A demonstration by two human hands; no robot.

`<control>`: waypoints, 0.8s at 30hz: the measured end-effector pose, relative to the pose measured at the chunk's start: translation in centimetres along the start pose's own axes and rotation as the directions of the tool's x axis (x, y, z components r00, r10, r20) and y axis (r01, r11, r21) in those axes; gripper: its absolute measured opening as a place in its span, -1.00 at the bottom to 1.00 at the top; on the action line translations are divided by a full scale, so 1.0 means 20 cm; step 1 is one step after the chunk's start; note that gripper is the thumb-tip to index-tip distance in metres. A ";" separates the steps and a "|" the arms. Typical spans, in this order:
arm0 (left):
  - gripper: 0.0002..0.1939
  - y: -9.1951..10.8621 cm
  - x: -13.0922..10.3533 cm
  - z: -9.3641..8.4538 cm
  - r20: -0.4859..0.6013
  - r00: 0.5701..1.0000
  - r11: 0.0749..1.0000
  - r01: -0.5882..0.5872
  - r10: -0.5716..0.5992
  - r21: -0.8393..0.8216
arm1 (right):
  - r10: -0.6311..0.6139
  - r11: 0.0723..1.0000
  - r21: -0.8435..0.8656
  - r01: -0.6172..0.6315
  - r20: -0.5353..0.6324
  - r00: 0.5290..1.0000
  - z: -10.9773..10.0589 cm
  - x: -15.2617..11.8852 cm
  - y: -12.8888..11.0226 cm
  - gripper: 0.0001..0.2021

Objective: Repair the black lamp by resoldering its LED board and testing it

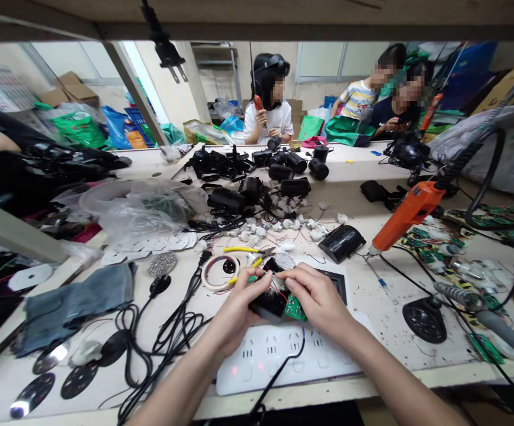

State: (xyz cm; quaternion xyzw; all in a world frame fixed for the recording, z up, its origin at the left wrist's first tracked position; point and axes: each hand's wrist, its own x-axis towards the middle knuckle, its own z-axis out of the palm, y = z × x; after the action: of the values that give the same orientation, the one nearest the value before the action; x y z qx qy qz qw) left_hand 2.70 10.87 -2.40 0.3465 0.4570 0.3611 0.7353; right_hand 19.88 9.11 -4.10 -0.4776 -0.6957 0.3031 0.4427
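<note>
Close together above a white power strip (283,370), my two hands work at a black plastic housing (269,306). My left hand (239,302) is closed round the housing's left side, its thumb and index finger stretched to the top. My right hand (319,296) is closed, its fingertips pinched near thin wires at the housing's top; what lies in the pinch is too small to make out. Under the right hand a green circuit board (294,308) hangs out of the housing, with a red wire beside it. Just beyond the fingers lie yellow-handled pliers (257,260).
An orange electric screwdriver (405,216) hangs at right, near circuit boards (488,349). A tape roll (208,275), black cables (181,319) and a grey cloth (79,307) lie left. Black housings (279,171) stand behind. Several people sit across the bench; one person's hand grips another orange screwdriver (257,102).
</note>
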 end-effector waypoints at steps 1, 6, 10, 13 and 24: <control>-0.64 0.00 0.00 0.01 -0.043 0.998 0.999 -0.043 0.044 0.020 | -0.040 0.999 -0.026 0.040 0.004 0.999 0.01 -0.01 -0.02 -0.73; -0.65 -0.03 -0.03 0.03 -0.202 0.921 0.938 -0.301 0.333 0.172 | -0.187 0.977 -0.104 0.189 0.025 0.982 0.04 -0.05 -0.12 -0.72; -0.69 -0.02 -0.08 0.01 -0.292 0.851 0.893 -0.372 0.437 0.253 | -0.260 0.950 -0.181 0.255 -0.007 0.966 0.06 -0.08 -0.16 -0.76; -0.70 -0.03 -0.11 -0.01 -0.347 0.821 0.886 -0.375 0.454 0.273 | -0.312 0.926 -0.220 0.307 0.014 0.950 0.10 -0.09 -0.18 -0.79; -0.60 0.07 -0.23 -0.20 -0.495 0.752 0.884 -0.461 0.434 0.075 | -0.135 0.971 -0.207 0.120 -0.059 0.989 0.02 -0.40 -0.21 -0.85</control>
State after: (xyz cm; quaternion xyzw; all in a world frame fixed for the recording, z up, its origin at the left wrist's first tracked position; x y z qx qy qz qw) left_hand -2.72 8.42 -0.63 0.3212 0.5249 0.6152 0.4928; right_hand 19.14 0.17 -3.32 -0.4853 -0.7356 0.1839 0.4354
